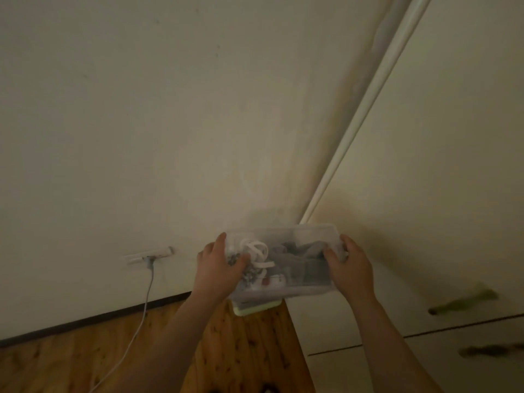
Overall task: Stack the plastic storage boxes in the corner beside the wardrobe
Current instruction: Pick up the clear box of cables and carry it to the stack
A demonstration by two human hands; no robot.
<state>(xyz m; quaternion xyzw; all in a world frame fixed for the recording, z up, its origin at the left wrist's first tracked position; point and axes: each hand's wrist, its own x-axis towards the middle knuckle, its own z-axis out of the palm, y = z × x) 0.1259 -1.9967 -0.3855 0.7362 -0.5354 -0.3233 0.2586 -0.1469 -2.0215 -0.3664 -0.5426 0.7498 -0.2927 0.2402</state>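
Wooden floor (85, 361) is running under your forearms, and your two hands are gripping a clear box (283, 262) by its short ends. Your left hand (218, 268) is curling round the left end, thumb over the top; your right hand (350, 268) is curling round the right end. You are holding the box with its long axis running left to right, so both hands are equally near it. It is sitting low in the corner, over a pale green lid (255, 309) that seems to belong to another box beneath; whether it is resting on that lid, I cannot tell. Beyond it, the wall (141, 123) is meeting the wardrobe (453, 165) on your right. A white cable (141, 313) is hanging from a wall socket (149, 255) to your left.
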